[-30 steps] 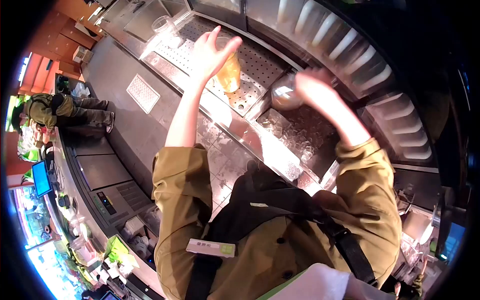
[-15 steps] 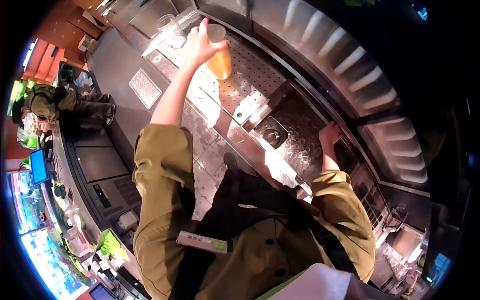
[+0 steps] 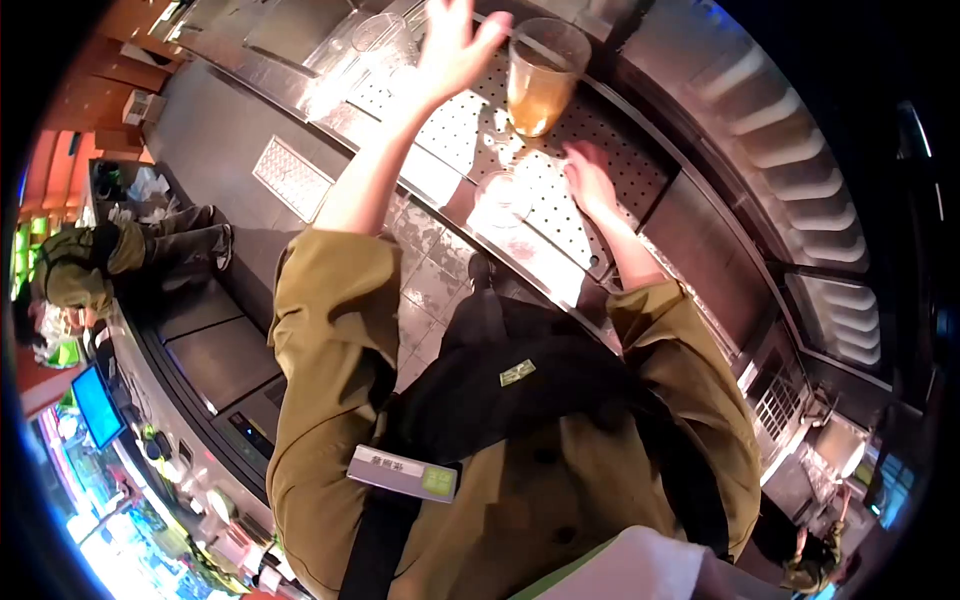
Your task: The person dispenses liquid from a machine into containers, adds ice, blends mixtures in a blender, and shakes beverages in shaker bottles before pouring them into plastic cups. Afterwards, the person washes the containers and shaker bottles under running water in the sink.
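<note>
A clear plastic cup (image 3: 543,85) with amber liquid stands on the perforated metal drain tray (image 3: 625,165). My left hand (image 3: 455,55) is just left of it, thumb and fingers spread, holding nothing. A small gap shows between the thumb and the cup's rim. My right hand (image 3: 590,178) is low over the tray in front of the cup, somewhat blurred, with fingers stretched out and nothing visible in them. Farther left, an emptier-looking clear container (image 3: 382,38) sits in strong glare.
A smooth metal panel (image 3: 705,245) adjoins the tray on the right. Behind it runs a row of pale curved shapes (image 3: 780,130). Across the aisle, a person (image 3: 90,260) bends over the opposite counter. A white perforated mat (image 3: 290,178) lies on the dark surface at left.
My left hand has let go of the cup, which now stands farther right in view. My right hand has left the ice bin's edge for the tray. A metal panel shows where ice was visible.
</note>
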